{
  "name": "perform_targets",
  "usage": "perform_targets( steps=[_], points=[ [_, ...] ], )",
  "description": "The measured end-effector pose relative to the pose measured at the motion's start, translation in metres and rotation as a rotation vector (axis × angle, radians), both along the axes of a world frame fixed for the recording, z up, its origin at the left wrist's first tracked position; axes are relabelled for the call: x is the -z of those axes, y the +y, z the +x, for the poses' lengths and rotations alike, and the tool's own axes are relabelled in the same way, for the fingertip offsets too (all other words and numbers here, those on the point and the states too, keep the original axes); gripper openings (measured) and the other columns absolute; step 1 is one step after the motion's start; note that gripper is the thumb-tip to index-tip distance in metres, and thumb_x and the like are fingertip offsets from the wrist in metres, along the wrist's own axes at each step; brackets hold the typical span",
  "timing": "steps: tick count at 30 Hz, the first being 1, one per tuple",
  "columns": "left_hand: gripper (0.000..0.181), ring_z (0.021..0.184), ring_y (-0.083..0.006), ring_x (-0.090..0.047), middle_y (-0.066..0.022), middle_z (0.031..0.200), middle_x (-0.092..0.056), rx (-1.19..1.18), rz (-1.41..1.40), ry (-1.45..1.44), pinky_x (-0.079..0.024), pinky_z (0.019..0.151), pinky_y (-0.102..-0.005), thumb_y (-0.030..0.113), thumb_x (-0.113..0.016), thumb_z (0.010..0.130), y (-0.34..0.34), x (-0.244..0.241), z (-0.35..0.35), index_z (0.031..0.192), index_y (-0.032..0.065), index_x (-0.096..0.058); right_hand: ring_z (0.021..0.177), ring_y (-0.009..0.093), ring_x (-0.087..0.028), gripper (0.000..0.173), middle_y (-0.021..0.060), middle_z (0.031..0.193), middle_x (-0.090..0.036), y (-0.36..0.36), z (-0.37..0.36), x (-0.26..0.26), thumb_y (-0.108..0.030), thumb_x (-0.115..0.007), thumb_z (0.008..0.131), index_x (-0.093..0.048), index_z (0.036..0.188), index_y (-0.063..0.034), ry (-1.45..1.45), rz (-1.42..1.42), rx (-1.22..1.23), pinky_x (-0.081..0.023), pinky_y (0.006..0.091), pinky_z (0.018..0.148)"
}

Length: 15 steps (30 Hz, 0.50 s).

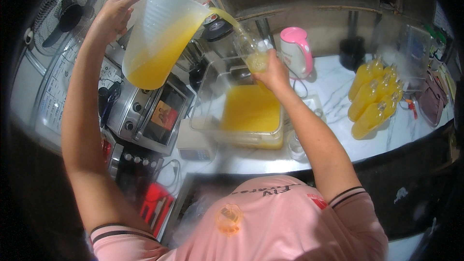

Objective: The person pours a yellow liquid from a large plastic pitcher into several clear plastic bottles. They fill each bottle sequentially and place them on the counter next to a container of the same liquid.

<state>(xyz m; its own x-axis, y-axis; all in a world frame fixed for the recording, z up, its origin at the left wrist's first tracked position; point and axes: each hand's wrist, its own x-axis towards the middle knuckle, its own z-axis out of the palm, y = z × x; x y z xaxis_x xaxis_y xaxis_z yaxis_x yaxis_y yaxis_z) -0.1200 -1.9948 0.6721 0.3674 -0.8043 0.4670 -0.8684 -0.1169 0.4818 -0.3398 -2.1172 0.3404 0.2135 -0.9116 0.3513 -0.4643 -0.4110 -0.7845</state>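
My left hand (116,15) grips the handle side of a translucent plastic pitcher (170,18), raised and tilted to the right. Orange-yellow liquid (154,67) fills its lower part, and a stream (225,15) runs from the spout to the mouth of a clear plastic bottle. My right hand (273,70) holds that bottle (250,45), partly filled and frothy, above a clear rectangular tub (250,136). The tub contains more of the yellow liquid (250,110). My fingers cover part of the bottle, and the pitcher's handle is mostly hidden.
Several filled bottles (368,96) stand grouped at the right of the marble-patterned counter (331,116). A pink-and-white electric kettle (295,52) is behind my right hand. To the left are a toaster oven (148,112) and a fan (70,16). A clear container (297,146) sits beside the tub.
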Motion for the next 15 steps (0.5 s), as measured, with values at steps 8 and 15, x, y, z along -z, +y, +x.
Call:
perform_targets(
  steps=[8,15],
  points=[
    [0.060,0.040,-0.0052,-0.032,0.0052,0.045,-0.036,0.018,-0.006,-0.021,-0.027,0.037,-0.0262,0.056,-0.067,0.075,0.0018,-0.0005,-0.0055,0.078,-0.0039,-0.062,0.095,0.036,-0.060,0.070,0.0199,0.099,-0.062,0.0002,0.0008,-0.0007,-0.020,-0.083,0.057,-0.040,0.111,-0.0038,-0.002,-0.004,0.007,-0.047,0.0413,0.081],
    [0.051,0.046,-0.0044,-0.021,0.0074,0.055,-0.029,-0.033,-0.007,0.006,-0.016,0.042,-0.0240,0.051,-0.070,0.076,0.0000,0.0004,-0.0047,0.089,0.0021,-0.064,0.095,0.037,-0.060,0.070,0.0205,0.099,-0.062,-0.0007,0.0007,0.0005,-0.020,-0.083,0.057,-0.040,0.110,-0.0035,0.000,-0.002,-0.003,-0.047,0.0415,0.081]
  ],
)
